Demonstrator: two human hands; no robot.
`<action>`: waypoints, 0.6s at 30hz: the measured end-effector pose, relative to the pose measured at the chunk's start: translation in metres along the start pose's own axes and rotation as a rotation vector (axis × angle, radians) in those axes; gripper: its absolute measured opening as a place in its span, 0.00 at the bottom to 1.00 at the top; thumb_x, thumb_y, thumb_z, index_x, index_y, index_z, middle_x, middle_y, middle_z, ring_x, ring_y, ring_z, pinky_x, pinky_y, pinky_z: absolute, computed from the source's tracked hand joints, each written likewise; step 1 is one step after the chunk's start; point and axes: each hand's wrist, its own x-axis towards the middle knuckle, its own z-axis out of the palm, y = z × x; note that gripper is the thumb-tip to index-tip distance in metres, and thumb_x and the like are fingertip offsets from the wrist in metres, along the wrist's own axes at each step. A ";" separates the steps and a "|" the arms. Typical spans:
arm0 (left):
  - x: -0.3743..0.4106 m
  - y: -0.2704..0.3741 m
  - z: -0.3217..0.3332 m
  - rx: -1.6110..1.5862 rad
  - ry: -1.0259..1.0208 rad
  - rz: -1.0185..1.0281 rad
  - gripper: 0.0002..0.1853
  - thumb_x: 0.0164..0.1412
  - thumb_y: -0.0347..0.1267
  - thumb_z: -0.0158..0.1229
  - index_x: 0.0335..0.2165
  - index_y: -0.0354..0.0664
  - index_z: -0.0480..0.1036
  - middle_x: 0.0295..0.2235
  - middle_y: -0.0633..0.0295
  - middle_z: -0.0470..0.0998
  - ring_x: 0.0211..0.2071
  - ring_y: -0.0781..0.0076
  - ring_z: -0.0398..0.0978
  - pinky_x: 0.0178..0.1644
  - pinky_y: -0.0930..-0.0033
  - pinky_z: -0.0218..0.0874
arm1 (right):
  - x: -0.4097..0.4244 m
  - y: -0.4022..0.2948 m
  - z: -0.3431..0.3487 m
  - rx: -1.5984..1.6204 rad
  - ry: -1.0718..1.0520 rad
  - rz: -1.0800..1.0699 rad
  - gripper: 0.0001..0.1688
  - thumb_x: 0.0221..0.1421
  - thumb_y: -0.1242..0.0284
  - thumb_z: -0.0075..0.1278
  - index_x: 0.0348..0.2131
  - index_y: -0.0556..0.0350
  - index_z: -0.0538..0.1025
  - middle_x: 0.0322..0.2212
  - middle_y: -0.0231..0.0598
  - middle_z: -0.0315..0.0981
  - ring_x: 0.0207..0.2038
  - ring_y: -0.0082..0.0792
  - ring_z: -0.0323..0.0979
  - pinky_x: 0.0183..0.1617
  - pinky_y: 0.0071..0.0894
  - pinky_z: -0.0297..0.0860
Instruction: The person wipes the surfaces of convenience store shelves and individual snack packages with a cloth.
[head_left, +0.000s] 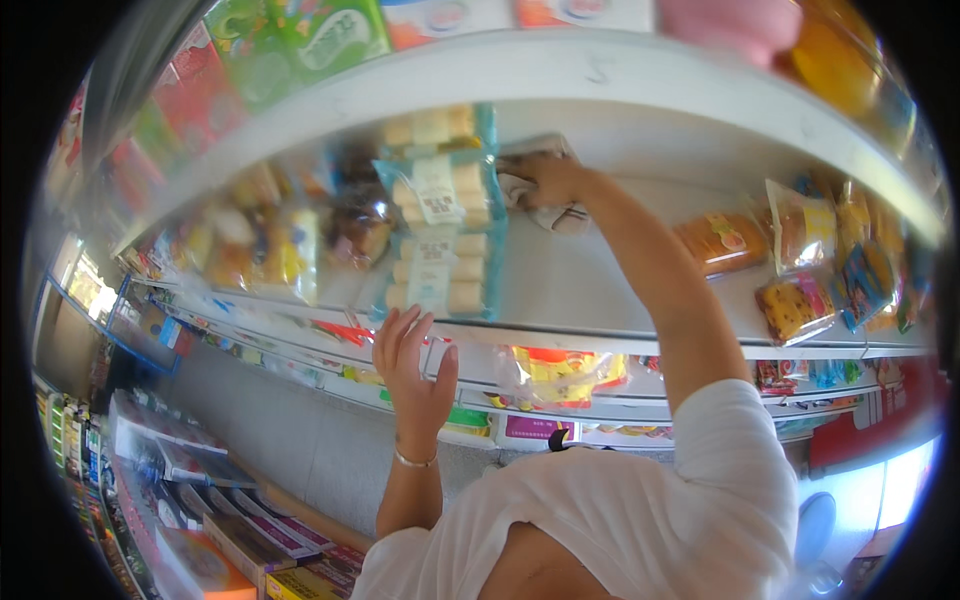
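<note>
My right hand (553, 180) reaches deep onto a white shelf (555, 292) and presses on a bunched white cloth (564, 217) with dark stripes. Its fingertips are partly lost in shadow and in the folds. Beside the cloth, to the left, several blue-edged clear packs of pale bread rolls (450, 274) are lined up from front to back. Just before the front pack, at the shelf edge, my left hand (412, 356) is raised with thumb and fingers apart, holding nothing.
Wrapped cakes (721, 241) and a raisin loaf (796, 307) lie to the right. More packaged pastries (259, 247) stand at the left. An upper shelf (517, 67) overhangs my right arm. Below are shelves with a yellow-and-red bag (566, 371). Stacked boxes (247, 544) stand at lower left.
</note>
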 end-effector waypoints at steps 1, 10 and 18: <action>-0.003 -0.010 -0.007 0.041 0.019 -0.002 0.24 0.46 0.32 0.60 0.44 0.39 0.69 0.50 0.55 0.65 0.55 0.51 0.56 0.58 0.52 0.42 | 0.007 -0.005 0.005 -0.004 0.021 0.028 0.41 0.40 0.54 0.53 0.55 0.39 0.63 0.55 0.40 0.58 0.57 0.48 0.54 0.58 0.51 0.51; 0.014 -0.074 -0.016 -0.036 -0.085 0.013 0.31 0.47 0.35 0.60 0.50 0.36 0.63 0.55 0.49 0.58 0.57 0.46 0.53 0.59 0.49 0.42 | 0.001 -0.005 0.027 0.124 0.070 0.114 0.39 0.38 0.63 0.51 0.54 0.47 0.64 0.55 0.35 0.58 0.56 0.47 0.53 0.59 0.40 0.54; 0.022 -0.097 -0.010 -0.278 -0.046 0.001 0.29 0.50 0.31 0.56 0.51 0.34 0.61 0.53 0.46 0.61 0.53 0.50 0.59 0.57 0.59 0.49 | -0.105 -0.049 0.010 0.233 0.102 0.020 0.35 0.31 0.74 0.51 0.46 0.58 0.70 0.48 0.49 0.64 0.52 0.49 0.59 0.56 0.39 0.57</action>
